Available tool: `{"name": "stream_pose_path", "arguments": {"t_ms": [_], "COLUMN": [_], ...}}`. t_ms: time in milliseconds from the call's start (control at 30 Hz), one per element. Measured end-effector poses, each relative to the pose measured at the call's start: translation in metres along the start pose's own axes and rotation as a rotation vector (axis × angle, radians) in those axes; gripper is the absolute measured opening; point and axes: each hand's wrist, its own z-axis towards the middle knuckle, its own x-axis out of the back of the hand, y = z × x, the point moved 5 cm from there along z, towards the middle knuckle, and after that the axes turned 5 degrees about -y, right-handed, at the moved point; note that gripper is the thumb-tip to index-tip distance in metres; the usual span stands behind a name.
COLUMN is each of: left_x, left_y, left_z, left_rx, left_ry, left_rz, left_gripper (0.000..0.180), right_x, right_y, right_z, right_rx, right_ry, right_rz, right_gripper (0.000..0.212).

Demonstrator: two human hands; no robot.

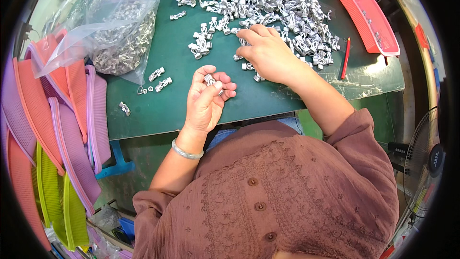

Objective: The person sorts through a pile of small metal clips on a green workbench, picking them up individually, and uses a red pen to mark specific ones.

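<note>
In my left hand (206,100), raised over the table's near edge, a small silvery metal piece (210,80) with a ridged round end is pinched between thumb and fingers. My right hand (267,52) reaches over the near edge of a big pile of similar pieces (287,7). Its fingers are bent and apart, touching pieces; the fingertips are partly hidden, and I see nothing clearly gripped. A small cluster of pieces (201,43) lies left of that hand. Further left are a few loose pieces (163,84) and some small rings (145,89).
The green table (177,110) carries a clear plastic bag (127,43) full of metal pieces at left. A red pencil (346,58) and a pink basket (369,19) are at right. Purple, pink and green baskets (72,139) stack at far left. A fan (421,158) stands right.
</note>
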Motion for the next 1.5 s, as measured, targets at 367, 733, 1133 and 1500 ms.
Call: {"name": "stream_pose_path", "arguments": {"t_ms": [367,733,1133,1500], "left_x": [-0.002,-0.004,-0.007,-0.025], "left_y": [-0.001,-0.003,0.003,0.028], "left_z": [0.000,0.003,0.002,0.008], "left_rx": [0.034,0.054,0.027,-0.119], "left_ry": [0.028,0.020,0.161,0.160], "left_rz": [0.060,0.117,0.204,0.449], "left_gripper": [0.026,0.026,0.014,0.018], "right_x": [-0.007,-0.008,-0.011,-0.019], "right_y": [-0.001,-0.003,0.008,0.000], "right_z": [0.020,0.022,0.016,0.010], "right_rx": [0.018,-0.032,-0.229,-0.292], "right_ry": [-0.177,-0.262,-0.062,-0.126], "right_rz": [-0.066,-0.036,1.307,1.586], "right_gripper": [0.015,0.018,0.009,0.006]}}
